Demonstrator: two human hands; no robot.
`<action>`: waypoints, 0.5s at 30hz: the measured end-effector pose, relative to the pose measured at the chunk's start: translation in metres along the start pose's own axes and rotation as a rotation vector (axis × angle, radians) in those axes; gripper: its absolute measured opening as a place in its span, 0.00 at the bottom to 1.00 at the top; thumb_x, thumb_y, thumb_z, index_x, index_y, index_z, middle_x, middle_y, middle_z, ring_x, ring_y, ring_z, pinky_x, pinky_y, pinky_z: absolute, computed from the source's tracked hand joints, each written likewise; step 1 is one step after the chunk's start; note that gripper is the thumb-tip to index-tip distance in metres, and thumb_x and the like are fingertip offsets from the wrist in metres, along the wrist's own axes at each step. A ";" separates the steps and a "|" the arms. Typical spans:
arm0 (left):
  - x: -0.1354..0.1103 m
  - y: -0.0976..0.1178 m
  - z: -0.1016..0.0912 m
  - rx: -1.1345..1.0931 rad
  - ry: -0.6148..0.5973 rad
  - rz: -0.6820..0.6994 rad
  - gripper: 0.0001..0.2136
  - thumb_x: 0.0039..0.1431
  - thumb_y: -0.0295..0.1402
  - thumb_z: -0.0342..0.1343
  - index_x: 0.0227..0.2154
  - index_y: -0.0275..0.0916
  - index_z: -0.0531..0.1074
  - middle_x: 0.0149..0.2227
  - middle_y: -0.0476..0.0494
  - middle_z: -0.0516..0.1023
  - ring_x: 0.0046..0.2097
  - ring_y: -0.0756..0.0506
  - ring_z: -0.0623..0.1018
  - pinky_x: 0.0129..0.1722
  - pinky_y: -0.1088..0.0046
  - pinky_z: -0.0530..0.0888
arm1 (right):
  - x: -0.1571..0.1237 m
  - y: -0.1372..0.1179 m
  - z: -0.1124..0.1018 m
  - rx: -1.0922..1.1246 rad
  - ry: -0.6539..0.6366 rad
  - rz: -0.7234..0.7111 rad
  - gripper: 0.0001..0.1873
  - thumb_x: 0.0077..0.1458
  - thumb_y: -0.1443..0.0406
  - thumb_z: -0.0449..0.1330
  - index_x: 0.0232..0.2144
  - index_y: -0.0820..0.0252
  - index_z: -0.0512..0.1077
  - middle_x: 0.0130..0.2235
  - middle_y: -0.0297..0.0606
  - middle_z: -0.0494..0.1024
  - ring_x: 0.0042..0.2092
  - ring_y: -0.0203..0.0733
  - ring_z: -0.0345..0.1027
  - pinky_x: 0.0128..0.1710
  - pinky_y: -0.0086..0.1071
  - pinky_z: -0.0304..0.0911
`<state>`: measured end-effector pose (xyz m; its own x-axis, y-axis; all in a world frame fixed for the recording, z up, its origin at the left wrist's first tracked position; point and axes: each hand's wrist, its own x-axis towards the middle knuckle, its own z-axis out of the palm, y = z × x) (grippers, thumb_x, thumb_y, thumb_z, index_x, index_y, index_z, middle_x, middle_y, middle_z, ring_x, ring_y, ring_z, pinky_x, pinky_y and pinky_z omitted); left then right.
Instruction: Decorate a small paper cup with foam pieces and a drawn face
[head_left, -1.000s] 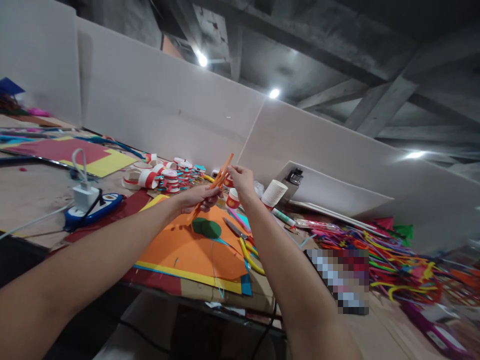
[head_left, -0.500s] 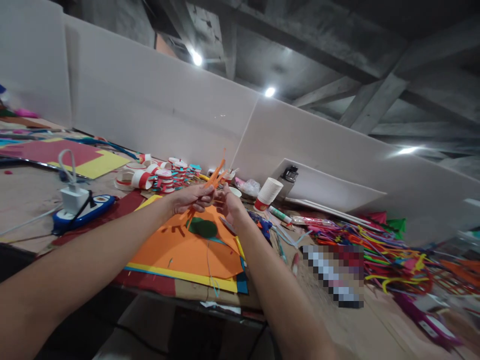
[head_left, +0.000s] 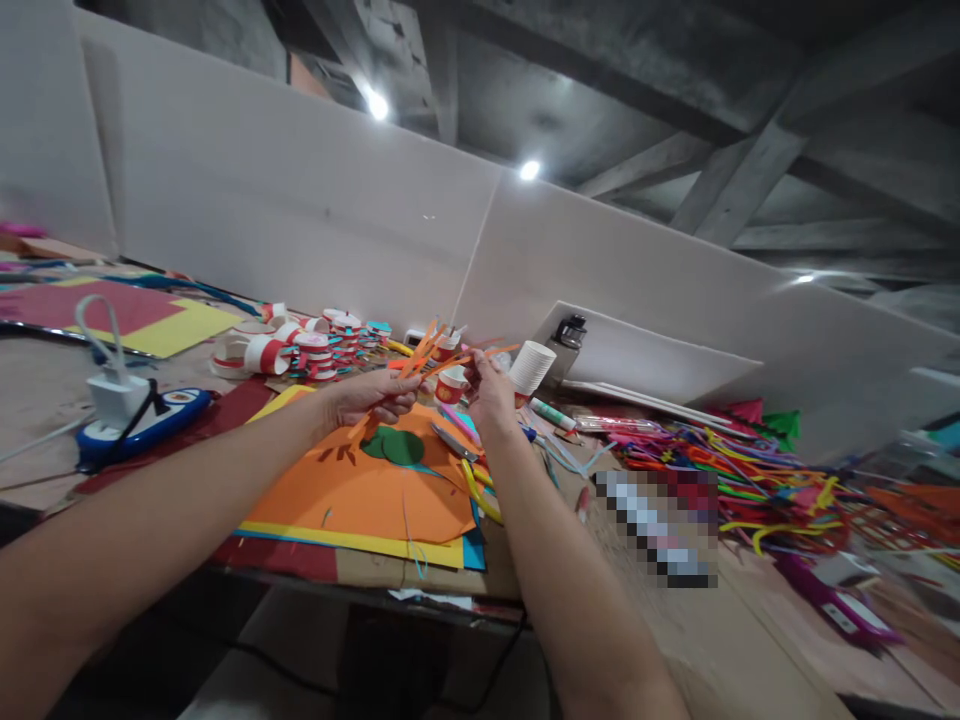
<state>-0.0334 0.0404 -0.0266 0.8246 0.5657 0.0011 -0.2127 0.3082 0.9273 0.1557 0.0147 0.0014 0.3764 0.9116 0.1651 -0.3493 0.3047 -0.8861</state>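
Observation:
My left hand (head_left: 377, 396) is closed around a bunch of thin orange paper strips (head_left: 424, 352), which fan upward out of the fingers. To its right, my right hand (head_left: 491, 392) pinches one end of an orange strip (head_left: 448, 369) that reaches across from the bunch. Below both hands lies a stack of coloured sheets, with an orange sheet (head_left: 352, 500) on top and yellow and blue edges showing. Green paper circles (head_left: 403, 447) rest on that sheet beside a thin light-blue cord. A red and white paper cup (head_left: 451, 385) stands between the hands, partly behind the strips.
Red-and-white cup pieces (head_left: 315, 350) cluster at the back left, near a blue power strip (head_left: 142, 430) with a white charger. Stacked paper cups (head_left: 533, 368) and a bottle (head_left: 566, 345) stand behind my right hand. Colourful pipe cleaners (head_left: 720, 470) spread rightward. A white partition (head_left: 300, 210) bounds the back.
My right hand has moved right, away from my left hand, drawing an orange strip out from the bunch. My left hand still grips the strips. The view has shifted slightly.

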 end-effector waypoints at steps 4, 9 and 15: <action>0.002 -0.001 -0.006 -0.016 0.064 -0.011 0.10 0.59 0.37 0.57 0.32 0.32 0.70 0.20 0.57 0.54 0.17 0.60 0.51 0.13 0.89 0.52 | 0.011 -0.010 -0.011 0.015 0.095 -0.075 0.07 0.49 0.62 0.61 0.28 0.58 0.69 0.23 0.24 0.67 0.22 0.26 0.56 0.18 0.21 0.49; 0.004 -0.001 -0.012 -0.035 0.123 0.025 0.09 0.60 0.35 0.56 0.33 0.31 0.71 0.20 0.55 0.56 0.17 0.59 0.52 0.12 0.89 0.52 | 0.017 -0.022 -0.020 0.003 0.118 -0.109 0.06 0.49 0.62 0.62 0.29 0.58 0.68 0.20 0.23 0.63 0.21 0.25 0.55 0.19 0.20 0.50; 0.006 -0.001 -0.011 -0.024 0.168 0.062 0.09 0.60 0.36 0.55 0.33 0.32 0.70 0.19 0.56 0.55 0.16 0.59 0.52 0.12 0.89 0.51 | 0.005 -0.015 -0.007 -0.110 -0.146 -0.021 0.12 0.41 0.62 0.68 0.28 0.61 0.72 0.22 0.26 0.67 0.22 0.26 0.57 0.19 0.21 0.52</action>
<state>-0.0337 0.0516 -0.0318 0.7104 0.7038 -0.0061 -0.2746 0.2852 0.9183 0.1693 0.0125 0.0127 0.2513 0.9382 0.2378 -0.2442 0.2992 -0.9224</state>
